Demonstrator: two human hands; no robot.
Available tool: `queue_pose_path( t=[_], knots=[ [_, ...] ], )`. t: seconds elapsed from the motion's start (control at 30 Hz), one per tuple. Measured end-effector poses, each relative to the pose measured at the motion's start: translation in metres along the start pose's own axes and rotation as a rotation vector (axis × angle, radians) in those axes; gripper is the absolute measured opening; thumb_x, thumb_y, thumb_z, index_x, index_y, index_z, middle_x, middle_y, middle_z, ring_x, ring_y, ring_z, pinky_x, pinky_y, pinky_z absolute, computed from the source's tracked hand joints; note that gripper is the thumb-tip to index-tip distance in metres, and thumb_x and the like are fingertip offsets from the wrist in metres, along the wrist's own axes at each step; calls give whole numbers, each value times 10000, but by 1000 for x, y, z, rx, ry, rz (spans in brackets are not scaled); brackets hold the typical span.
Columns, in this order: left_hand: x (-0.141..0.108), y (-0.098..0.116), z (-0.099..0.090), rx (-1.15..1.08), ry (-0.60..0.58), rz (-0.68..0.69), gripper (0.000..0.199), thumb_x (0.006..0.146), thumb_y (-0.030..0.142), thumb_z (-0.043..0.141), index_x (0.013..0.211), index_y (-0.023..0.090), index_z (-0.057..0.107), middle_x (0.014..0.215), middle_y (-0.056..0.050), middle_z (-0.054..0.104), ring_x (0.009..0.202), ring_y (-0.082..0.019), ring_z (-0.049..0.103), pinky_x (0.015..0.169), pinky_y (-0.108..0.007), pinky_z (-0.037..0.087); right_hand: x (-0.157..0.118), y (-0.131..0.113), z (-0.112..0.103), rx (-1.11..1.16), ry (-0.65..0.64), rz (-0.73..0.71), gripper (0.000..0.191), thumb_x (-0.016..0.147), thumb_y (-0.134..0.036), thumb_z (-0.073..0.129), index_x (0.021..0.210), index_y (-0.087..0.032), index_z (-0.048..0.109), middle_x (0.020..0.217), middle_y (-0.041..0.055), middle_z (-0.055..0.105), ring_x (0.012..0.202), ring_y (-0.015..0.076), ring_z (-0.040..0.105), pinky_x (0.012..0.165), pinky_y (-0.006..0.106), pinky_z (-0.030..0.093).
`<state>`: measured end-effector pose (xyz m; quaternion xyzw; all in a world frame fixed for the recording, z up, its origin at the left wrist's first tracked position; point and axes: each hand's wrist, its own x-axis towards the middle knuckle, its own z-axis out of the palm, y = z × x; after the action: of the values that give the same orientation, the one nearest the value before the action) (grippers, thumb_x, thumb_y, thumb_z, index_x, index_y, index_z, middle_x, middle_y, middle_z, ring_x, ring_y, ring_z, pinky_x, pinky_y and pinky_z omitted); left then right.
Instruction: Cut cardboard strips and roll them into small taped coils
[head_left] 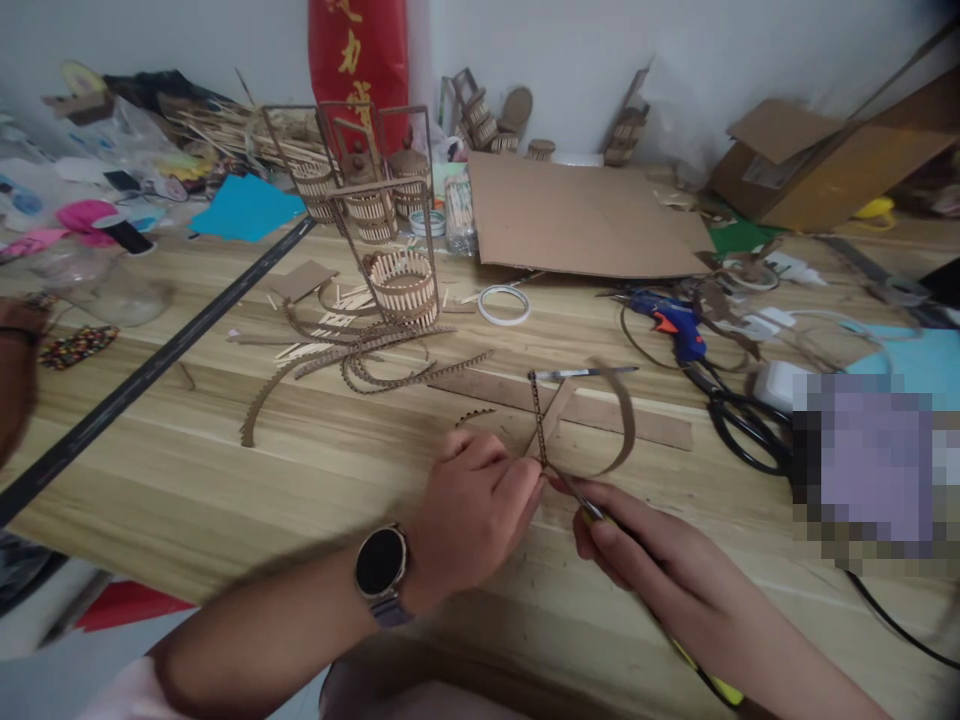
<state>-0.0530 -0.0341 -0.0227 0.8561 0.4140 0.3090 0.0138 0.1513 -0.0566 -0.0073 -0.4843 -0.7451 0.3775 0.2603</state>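
Note:
My left hand (pixel 476 515), with a watch on its wrist, is closed on a narrow cardboard strip (pixel 538 415) whose corrugated edge shows. A curled brown strip (pixel 624 425), slightly blurred, loops up just beyond my fingers. My right hand (pixel 656 565) grips a yellow and black utility knife (pixel 724 690). Its blade (pixel 589 508) points at the strip, close to my left fingertips; whether it touches is hard to tell. Flat under the strip lies a long piece of cardboard (pixel 645 425), with a pen (pixel 585 373) along its far edge.
Toothed cardboard strips (pixel 274 390) and a slatted bucket (pixel 405 285) with a tall handle stand ahead. Right of them are a tape roll (pixel 504 305), a blue glue gun (pixel 675 325) and black scissors (pixel 750 430). A large cardboard sheet (pixel 585 215) lies behind. Another person's arm (pixel 16 370) shows at left.

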Motion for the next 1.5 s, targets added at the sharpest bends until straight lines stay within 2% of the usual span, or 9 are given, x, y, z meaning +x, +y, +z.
queue_pose_path(
  t=[0.33, 0.5, 0.7, 0.83, 1.03, 1.17, 1.23, 1.33, 1.5],
  knots=[
    [2, 0, 0, -92, 21, -37, 247, 999, 227, 406, 838, 184, 588, 665, 3, 643, 716, -169, 539, 713, -354, 345, 0, 4, -1, 3, -41, 53, 403, 978, -443, 428, 1252, -230, 633, 732, 24, 671, 565, 123, 601, 475, 207, 489],
    [2, 0, 1, -156, 33, -59, 218, 985, 210, 414, 853, 177, 584, 653, 2, 615, 691, -166, 532, 695, -342, 355, 1, 7, -2, 35, -61, 18, 448, 984, -428, 415, 1366, -241, 556, 733, 20, 672, 558, 123, 595, 499, 217, 502],
    [2, -2, 1, -206, 14, -49, 195, 973, 211, 441, 839, 175, 579, 665, -1, 624, 711, -173, 527, 711, -347, 335, 3, 2, -6, 38, -62, -24, 439, 980, -375, 429, 1387, -231, 512, 740, 10, 652, 596, 120, 607, 514, 199, 515],
    [2, -2, -1, -261, 1, -49, 183, 968, 213, 444, 865, 175, 590, 670, -2, 624, 716, -172, 518, 730, -346, 338, 4, 1, -7, 36, -73, -55, 402, 980, -378, 431, 1338, -247, 557, 727, 9, 637, 611, 125, 615, 531, 202, 534],
    [6, -1, -4, -580, -76, -216, 185, 961, 239, 476, 836, 180, 600, 683, 12, 562, 704, -140, 511, 714, -293, 369, 3, 6, -7, -7, -45, -128, 406, 977, -341, 452, 1367, -267, 536, 705, -3, 654, 605, 128, 637, 541, 200, 548],
    [7, 0, -7, -727, -145, -313, 183, 962, 273, 488, 863, 174, 606, 753, 5, 576, 741, -134, 522, 729, -276, 387, 1, 6, -4, -120, 4, -204, 409, 966, -294, 468, 1368, -248, 531, 695, 3, 657, 563, 132, 637, 523, 198, 548],
    [7, 1, -8, -773, -169, -325, 189, 964, 293, 482, 879, 177, 604, 764, 4, 571, 749, -134, 520, 719, -269, 392, 0, 5, -2, -189, 40, -236, 412, 959, -253, 474, 1368, -255, 516, 806, 34, 705, 660, 147, 685, 582, 210, 571],
    [7, 3, -10, -850, -201, -371, 173, 963, 294, 470, 894, 181, 583, 771, 9, 559, 720, -123, 504, 665, -247, 394, 0, 3, 2, -253, 72, -277, 450, 954, -199, 463, 1398, -268, 467, 1083, 86, 722, 938, 183, 716, 766, 264, 598],
    [9, 8, -13, -896, -268, -443, 195, 967, 230, 411, 824, 179, 533, 702, 33, 525, 630, -99, 458, 618, -232, 376, 1, 2, 7, -275, 95, -298, 506, 956, -162, 437, 1450, -270, 417, 1201, 100, 696, 1121, 191, 671, 870, 285, 585]
  ],
)
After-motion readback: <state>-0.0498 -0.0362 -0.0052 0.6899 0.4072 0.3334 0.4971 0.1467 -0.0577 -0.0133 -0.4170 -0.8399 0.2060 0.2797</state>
